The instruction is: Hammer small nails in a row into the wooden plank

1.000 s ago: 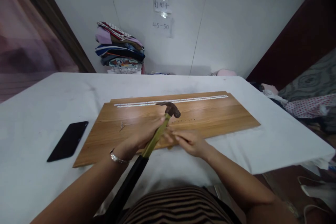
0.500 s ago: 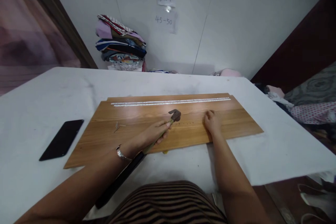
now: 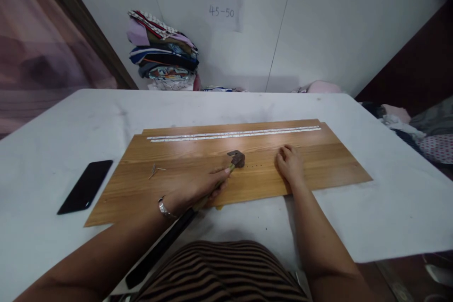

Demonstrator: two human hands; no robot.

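Note:
My left hand (image 3: pixel 208 186) grips a claw hammer (image 3: pixel 238 158) high on its shaft, close behind the rusty head. The hammer's dark handle runs back under my left forearm. Its head is low over a wooden board (image 3: pixel 184 153), at the left end of a short row of small dark dots (image 3: pixel 252 166), perhaps nail heads. My right hand (image 3: pixel 290 165) rests on the board to the right of that row. Its fingers are curled in, and whatever may be inside them is hidden. Several loose nails (image 3: pixel 155 170) lie on the board's left part.
Two white measuring strips (image 3: pixel 230 135) run along the board's far side. A black phone (image 3: pixel 86 186) lies left of the board on the white-covered table (image 3: pixel 127 108). Folded clothes (image 3: pixel 164 52) are stacked by the wall at the back, below paper notes (image 3: pixel 223 11).
The hammer head has come slightly lower over the left end of the dotted row. My right hand stays on the board, and the whole view has shifted a little.

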